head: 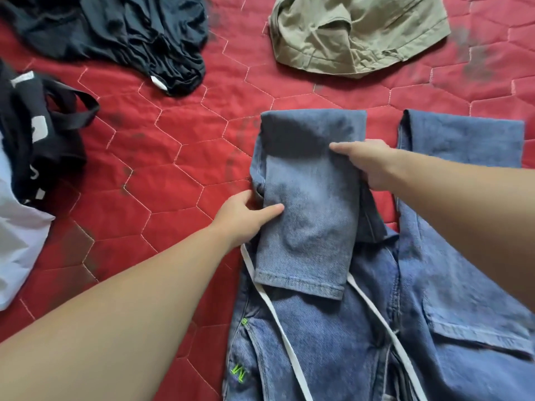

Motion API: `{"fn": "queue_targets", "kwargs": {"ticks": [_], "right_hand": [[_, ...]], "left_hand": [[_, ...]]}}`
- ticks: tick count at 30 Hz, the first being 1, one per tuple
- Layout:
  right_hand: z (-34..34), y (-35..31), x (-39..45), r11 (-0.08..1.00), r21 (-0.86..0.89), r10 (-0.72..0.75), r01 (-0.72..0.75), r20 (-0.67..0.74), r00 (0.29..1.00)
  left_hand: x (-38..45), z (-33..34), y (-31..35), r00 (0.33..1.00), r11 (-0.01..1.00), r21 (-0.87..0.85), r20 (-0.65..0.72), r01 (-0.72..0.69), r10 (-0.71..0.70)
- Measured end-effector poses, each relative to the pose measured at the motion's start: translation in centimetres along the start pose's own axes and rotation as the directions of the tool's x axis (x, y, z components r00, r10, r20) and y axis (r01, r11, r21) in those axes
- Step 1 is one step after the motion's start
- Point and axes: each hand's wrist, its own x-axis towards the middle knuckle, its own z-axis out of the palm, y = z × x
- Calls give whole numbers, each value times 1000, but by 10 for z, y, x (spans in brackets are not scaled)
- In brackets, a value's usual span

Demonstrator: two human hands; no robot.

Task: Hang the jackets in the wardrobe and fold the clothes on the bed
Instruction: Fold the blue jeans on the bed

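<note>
Blue jeans (376, 314) lie on the red quilted bed (173, 169), the left leg folded back toward the waist. Left hand (246, 215) and right hand (367, 163) each grasp an edge of the folded leg. Beyond lie a khaki garment (356, 33) and a dark garment (121, 33).

Head camera, looking down over the bed

We are looking through one wide-angle view worn on the head, tilting forward and steeply down at the red quilt (179, 157), close enough that both forearms are entering from 5 and 7 o'clock and filling the lower corners. The jeans (318, 328) are lying nearest us toward 6 o'clock, a khaki garment (359, 33) is sitting far at 1 o'clock, a dark one (121, 33) at 11 o'clock; no second view is sharing this scene.
</note>
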Motion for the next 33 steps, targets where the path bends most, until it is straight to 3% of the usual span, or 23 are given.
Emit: {"fn": "queue_targets", "kwargs": {"ticks": [2,4,6,8,11,12,14,17,19,23,29,31,33], "right_hand": [[0,-18,11,993,42,-109,108,19,994],[-4,-38,21,954,68,-290,291,-28,957],[-9,-49,32,925,31,-377,380,-68,924],[-10,-44,46,929,-97,-366,357,-102,925],[-12,-29,60,901,-386,-306,195,-252,918],[-13,-26,58,827,-526,-374,198,-252,893],[-9,-18,44,558,-757,-580,339,-64,812],[1,8,18,152,-839,-685,522,291,668],[5,32,-1,21,-848,-666,530,383,640],[15,83,-43,111,-838,-644,535,349,680],[22,136,-102,173,-826,-599,536,344,723],[21,144,-117,173,-821,-574,544,365,733],[19,144,-124,138,-813,-586,566,394,708]], "left_hand": [[6,-3,-3,999,997,-83,40,3,0],[12,-4,-9,1000,993,-113,-1,15,-15],[18,-7,-11,998,990,-129,-27,59,-63],[25,-9,-11,993,983,-135,5,120,-121],[29,-11,-9,983,972,-144,37,184,-181],[30,-11,-7,981,972,-130,46,195,-191],[30,-12,-7,978,972,-113,59,207,-201],[28,-12,-4,974,964,-144,60,224,-217],[27,-11,-2,974,962,-155,55,226,-220],[20,-8,-2,982,965,-180,27,189,-187],[-3,6,-2,986,986,-160,-149,48,-72],[-17,11,-3,974,1000,8,-226,-24,25],[-39,20,-8,966,954,292,-223,-64,133]]}}
